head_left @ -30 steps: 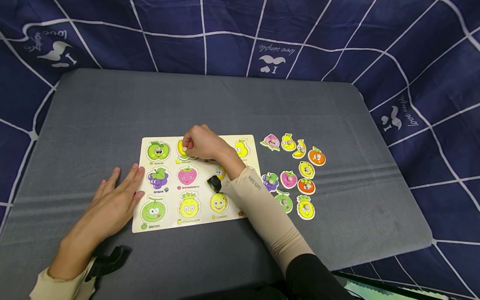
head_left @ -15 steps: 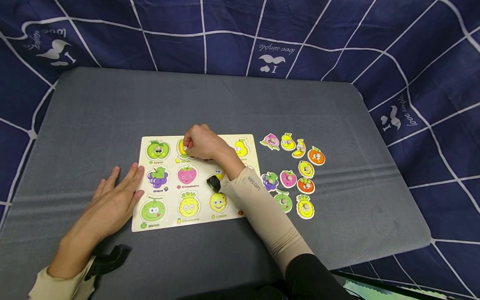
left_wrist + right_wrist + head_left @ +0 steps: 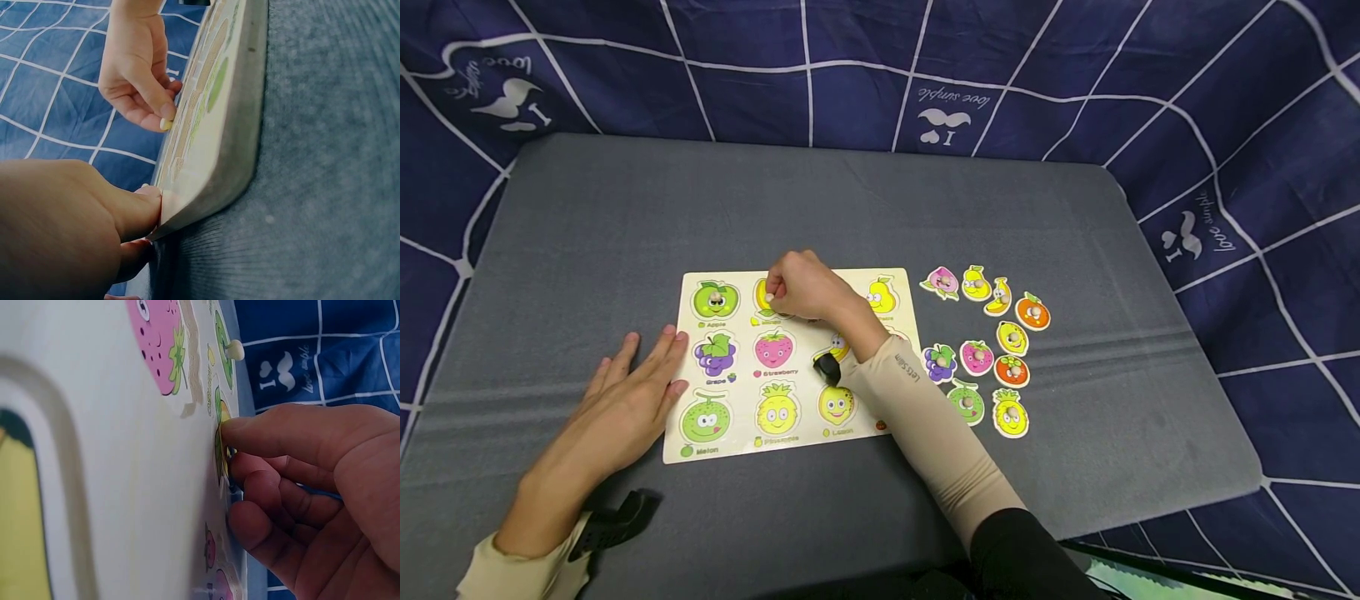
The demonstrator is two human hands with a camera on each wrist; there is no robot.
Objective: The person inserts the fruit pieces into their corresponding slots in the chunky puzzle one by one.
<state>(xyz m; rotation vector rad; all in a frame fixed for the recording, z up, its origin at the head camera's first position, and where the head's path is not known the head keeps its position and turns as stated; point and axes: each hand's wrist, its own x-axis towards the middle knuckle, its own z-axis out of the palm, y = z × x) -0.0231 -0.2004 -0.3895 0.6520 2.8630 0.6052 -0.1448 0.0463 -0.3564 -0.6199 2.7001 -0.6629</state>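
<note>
We see a thick cream puzzle board [image 3: 742, 400] with shallow fruit-shaped recesses; one near its far left corner holds a knobbed green apple piece [image 3: 716, 299]. By its far edge, the right hand [image 3: 808, 287] pinches a leafy yellow fruit piece [image 3: 762, 296]; we cannot tell whether it sits flush. Well apart, the left hand [image 3: 625, 404], fingers straight, touches the left edge.
</note>
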